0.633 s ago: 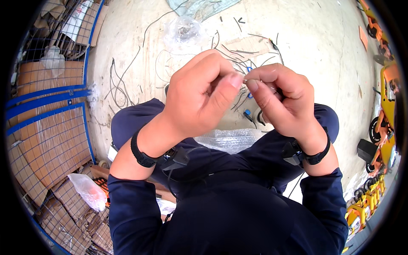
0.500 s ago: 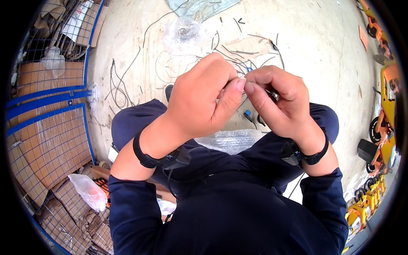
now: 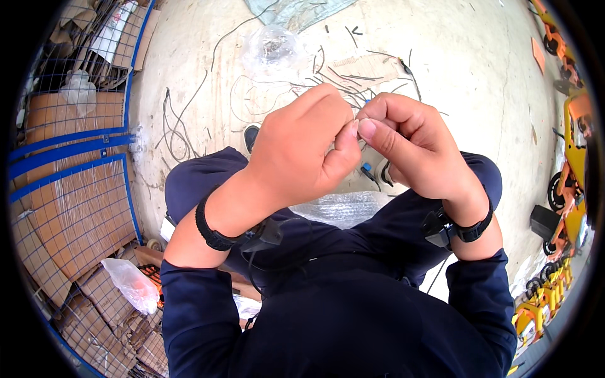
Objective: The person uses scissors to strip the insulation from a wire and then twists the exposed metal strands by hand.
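My left hand point(image 3: 309, 145) is closed, its back turned up and its thumb pressed against the curled index finger. Right beside it, my right hand point(image 3: 416, 142) pinches with thumb and index finger, and the fingertips of both hands meet. Whatever lies between them is too small and too covered to make out. Both hands are held above the floor between my knees. Under them, partly hidden, are dark cable pieces point(image 3: 350, 88) and a black cable end with a blue connector point(image 3: 367, 169).
A clear plastic bag point(image 3: 272, 51) and a flat cardboard piece point(image 3: 367, 68) lie ahead on the floor. Bubble wrap point(image 3: 343, 208) sits between my legs. A long dark cable point(image 3: 217, 47) curves at left, near a blue mesh cage point(image 3: 69, 148) holding cardboard. Yellow and orange wheeled frames point(image 3: 576, 132) stand at right.
My right hand has turned a little, its thumb now lying flatter toward the left fingertips. My left hand has shifted slightly downward, its thumb more bent.
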`<state>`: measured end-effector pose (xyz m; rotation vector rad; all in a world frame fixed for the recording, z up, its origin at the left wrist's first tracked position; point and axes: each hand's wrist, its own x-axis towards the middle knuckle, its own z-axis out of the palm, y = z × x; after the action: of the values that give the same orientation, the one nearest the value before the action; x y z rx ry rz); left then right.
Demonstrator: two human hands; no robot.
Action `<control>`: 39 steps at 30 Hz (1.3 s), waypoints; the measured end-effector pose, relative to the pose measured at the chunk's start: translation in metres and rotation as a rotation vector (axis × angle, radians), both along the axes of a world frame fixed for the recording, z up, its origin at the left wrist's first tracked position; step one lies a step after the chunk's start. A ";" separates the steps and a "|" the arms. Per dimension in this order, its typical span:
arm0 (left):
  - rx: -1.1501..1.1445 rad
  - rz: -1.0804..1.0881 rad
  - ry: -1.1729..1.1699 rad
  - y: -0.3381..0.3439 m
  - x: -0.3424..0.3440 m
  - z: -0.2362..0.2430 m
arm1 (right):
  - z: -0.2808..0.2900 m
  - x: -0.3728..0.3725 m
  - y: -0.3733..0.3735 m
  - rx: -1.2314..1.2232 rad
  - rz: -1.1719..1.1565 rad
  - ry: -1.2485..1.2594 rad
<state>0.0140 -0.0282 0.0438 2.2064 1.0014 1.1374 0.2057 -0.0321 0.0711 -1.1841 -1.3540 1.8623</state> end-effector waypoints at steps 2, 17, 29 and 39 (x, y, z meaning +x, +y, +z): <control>-0.062 -0.002 -0.057 -0.001 0.000 0.000 | 0.004 -0.003 -0.002 0.080 -0.013 -0.047; -0.372 -0.022 -0.315 -0.004 -0.006 0.004 | -0.014 -0.004 0.000 0.261 -0.121 0.205; -0.169 -0.165 -0.106 0.012 -0.013 0.009 | -0.002 0.019 0.015 0.065 0.180 0.127; -0.154 -0.110 -0.107 0.011 -0.010 0.009 | -0.010 0.012 0.011 -0.011 0.090 0.247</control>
<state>0.0039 -0.0169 0.0524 2.0309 0.8808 1.0794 0.2174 -0.0206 0.0612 -0.8767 -1.2781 2.0060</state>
